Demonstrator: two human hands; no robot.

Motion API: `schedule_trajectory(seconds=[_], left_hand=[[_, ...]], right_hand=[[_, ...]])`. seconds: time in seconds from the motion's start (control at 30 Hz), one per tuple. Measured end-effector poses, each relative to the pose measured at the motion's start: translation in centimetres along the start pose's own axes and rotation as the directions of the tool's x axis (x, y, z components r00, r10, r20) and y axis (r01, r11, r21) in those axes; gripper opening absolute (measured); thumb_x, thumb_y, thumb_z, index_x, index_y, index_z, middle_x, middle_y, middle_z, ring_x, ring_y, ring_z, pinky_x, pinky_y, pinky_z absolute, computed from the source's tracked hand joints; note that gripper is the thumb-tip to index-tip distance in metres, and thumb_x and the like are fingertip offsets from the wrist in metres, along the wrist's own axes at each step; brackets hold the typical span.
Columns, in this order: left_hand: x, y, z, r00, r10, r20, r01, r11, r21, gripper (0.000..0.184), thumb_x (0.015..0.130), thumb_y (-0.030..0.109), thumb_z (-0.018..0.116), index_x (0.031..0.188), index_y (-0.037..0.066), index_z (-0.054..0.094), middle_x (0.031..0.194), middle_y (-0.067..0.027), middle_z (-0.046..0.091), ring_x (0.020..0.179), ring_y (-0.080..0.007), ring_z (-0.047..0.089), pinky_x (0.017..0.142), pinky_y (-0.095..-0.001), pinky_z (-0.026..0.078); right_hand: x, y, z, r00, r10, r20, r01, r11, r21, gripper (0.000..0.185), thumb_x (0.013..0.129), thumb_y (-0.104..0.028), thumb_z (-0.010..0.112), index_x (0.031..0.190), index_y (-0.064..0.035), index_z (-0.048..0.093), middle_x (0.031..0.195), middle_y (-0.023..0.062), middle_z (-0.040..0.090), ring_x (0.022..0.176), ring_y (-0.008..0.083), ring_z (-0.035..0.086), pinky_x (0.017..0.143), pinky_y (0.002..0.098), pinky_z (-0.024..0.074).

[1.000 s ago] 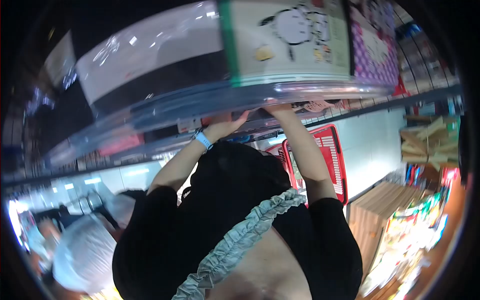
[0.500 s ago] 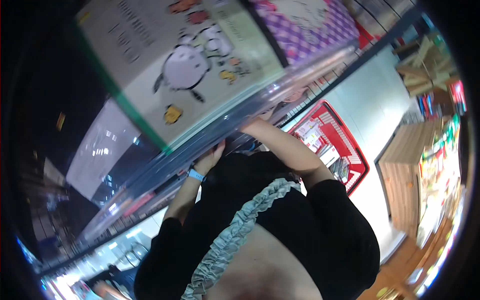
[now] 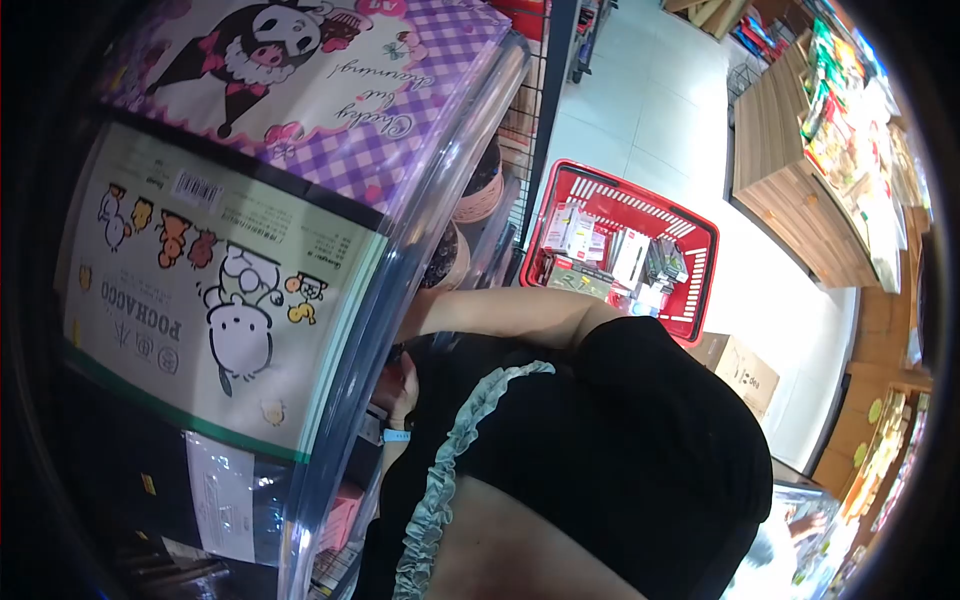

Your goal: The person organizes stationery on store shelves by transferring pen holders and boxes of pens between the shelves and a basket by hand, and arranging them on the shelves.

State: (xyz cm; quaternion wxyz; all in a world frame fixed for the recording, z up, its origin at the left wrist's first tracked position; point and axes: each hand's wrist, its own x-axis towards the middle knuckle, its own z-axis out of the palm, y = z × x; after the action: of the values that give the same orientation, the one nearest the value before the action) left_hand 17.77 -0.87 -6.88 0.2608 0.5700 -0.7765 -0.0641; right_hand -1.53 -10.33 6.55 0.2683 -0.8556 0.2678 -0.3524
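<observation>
In the head view, my left hand (image 3: 403, 388), with a light blue watch band (image 3: 397, 436) at the wrist, is at the shelf's front, under the edge of the clear plastic display bins. Its fingers are partly hidden, and whatever they touch is unclear. My right arm reaches across to the same spot; only the edge of my right hand (image 3: 412, 318) shows below the bin edge. Above both hands lie a Pochacco notebook (image 3: 200, 310) with a green edge and a purple checked Kuromi notebook (image 3: 330, 90). Pink woven baskets (image 3: 480, 198) sit lower on the rack.
A red shopping basket (image 3: 705, 240) holding several packaged items stands on the pale tiled floor to the right. Behind it are a wooden display cabinet (image 3: 775, 165) and a cardboard box (image 3: 745, 375). A dark rack post (image 3: 556, 120) rises beside the bins.
My view has turned, so the notebooks now lie farther left and the red basket shows more fully. Both hands stay under the bin edge, with the right hand now more hidden.
</observation>
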Motion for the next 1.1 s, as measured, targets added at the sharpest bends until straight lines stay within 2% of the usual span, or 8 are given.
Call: schedule_trajectory(seconds=[0.1,0.17,0.87,0.97,1.07,1.1], left_hand=[[-1.3,-1.5,1.3,0.996,0.092,-0.02,-0.083,0.962,0.26,0.044,0.09,0.027,0.06,0.121,-0.004,0.054,0.12,-0.0196,0.059,0.113,-0.0286,0.055,0.102,-0.0381,0.038],[-1.4,-2.0,1.8,0.992,0.12,-0.034,-0.102,0.937,0.333,0.044,0.09,0.027,0.06,0.121,-0.004,0.055,0.119,-0.0192,0.06,0.112,-0.0285,0.056,0.102,-0.038,0.039],[-2.7,-3.8,4.3,0.948,0.297,-0.117,-0.166,0.771,0.615,0.043,0.089,0.034,0.057,0.114,-0.002,0.06,0.106,-0.0152,0.064,0.095,-0.0276,0.06,0.094,-0.0369,0.043],[-3.0,-4.5,4.7,0.922,0.37,-0.116,-0.188,0.688,0.7,0.044,0.089,0.035,0.057,0.113,-0.002,0.061,0.104,-0.0146,0.064,0.093,-0.0274,0.061,0.093,-0.0367,0.044],[-3.3,-5.3,5.3,0.862,0.493,-0.121,-0.18,0.52,0.835,0.044,0.089,0.036,0.056,0.112,-0.001,0.062,0.102,-0.014,0.065,0.091,-0.0273,0.062,0.092,-0.0365,0.044],[-3.4,-5.4,5.3,0.875,0.471,-0.112,-0.187,0.543,0.818,0.044,0.089,0.036,0.056,0.111,-0.001,0.062,0.102,-0.0138,0.065,0.09,-0.0272,0.062,0.092,-0.0365,0.045]], right_hand=[[0.0,0.3,0.6,0.999,-0.038,-0.023,0.038,0.999,-0.035,0.027,0.082,-0.02,0.058,0.103,-0.0042,0.065,0.102,0.0179,0.064,0.096,0.034,0.061,0.087,0.0426,0.0465],[0.0,0.5,0.9,0.998,-0.06,-0.036,0.058,0.996,-0.069,0.028,0.082,-0.021,0.059,0.103,-0.0044,0.065,0.103,0.0179,0.064,0.096,0.0341,0.06,0.087,0.0427,0.0461],[-0.7,1.4,2.9,0.984,-0.151,-0.091,0.127,0.965,-0.229,0.038,0.08,-0.024,0.06,0.113,-0.0062,0.06,0.113,0.0174,0.059,0.105,0.0345,0.056,0.094,0.0439,0.0417],[-0.7,1.5,3.0,0.982,-0.165,-0.096,0.138,0.961,-0.24,0.039,0.08,-0.025,0.061,0.114,-0.0065,0.06,0.115,0.0174,0.059,0.106,0.0346,0.056,0.095,0.0441,0.0411],[-0.5,1.8,3.1,0.979,-0.181,-0.098,0.152,0.957,-0.249,0.041,0.079,-0.025,0.061,0.116,-0.0067,0.059,0.116,0.0173,0.058,0.107,0.0347,0.055,0.096,0.0443,0.0405],[-0.5,1.7,3.4,0.977,-0.189,-0.097,0.158,0.953,-0.259,0.041,0.079,-0.026,0.061,0.116,-0.0068,0.059,0.116,0.0173,0.058,0.107,0.0347,0.055,0.096,0.0443,0.0403]])
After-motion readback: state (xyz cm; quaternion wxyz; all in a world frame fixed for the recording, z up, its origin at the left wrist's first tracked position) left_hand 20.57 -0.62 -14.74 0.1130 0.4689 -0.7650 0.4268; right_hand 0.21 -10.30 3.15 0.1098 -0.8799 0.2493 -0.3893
